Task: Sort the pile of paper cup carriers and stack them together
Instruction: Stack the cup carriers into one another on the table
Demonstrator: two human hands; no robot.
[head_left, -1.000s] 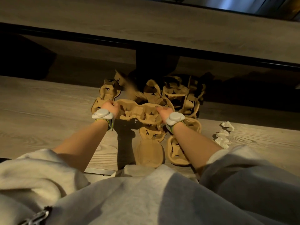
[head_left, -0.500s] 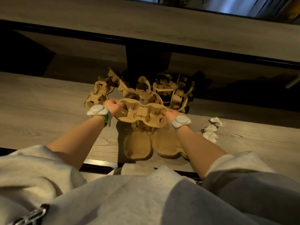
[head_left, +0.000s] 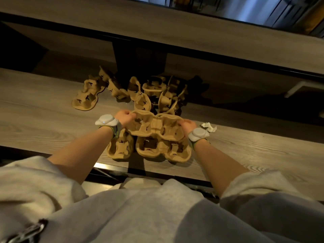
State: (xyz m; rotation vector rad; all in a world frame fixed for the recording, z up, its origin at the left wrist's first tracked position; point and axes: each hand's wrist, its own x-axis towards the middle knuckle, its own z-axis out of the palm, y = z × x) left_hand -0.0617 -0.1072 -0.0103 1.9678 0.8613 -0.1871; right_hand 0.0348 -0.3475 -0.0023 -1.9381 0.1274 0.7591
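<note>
I hold a brown pulp cup carrier (head_left: 155, 126) level above the wooden table, my left hand (head_left: 125, 117) gripping its left end and my right hand (head_left: 188, 124) its right end. Directly below it two carriers lie near the table's front edge: a wide one (head_left: 164, 151) under the held carrier and a narrower one (head_left: 120, 149) to its left. A loose pile of carriers (head_left: 157, 94) sits behind, some tilted on edge. One more carrier (head_left: 85, 98) lies flat at the back left.
A crumpled white paper scrap (head_left: 208, 127) lies on the wooden table (head_left: 43, 120) just right of my right hand. A raised wooden shelf (head_left: 122, 20) runs across the back with a dark gap beneath. The table's front edge (head_left: 108, 168) is near my body.
The held carrier has come toward me from the pile and now hovers over the two carriers near the front edge. Both hands kept their grip.
</note>
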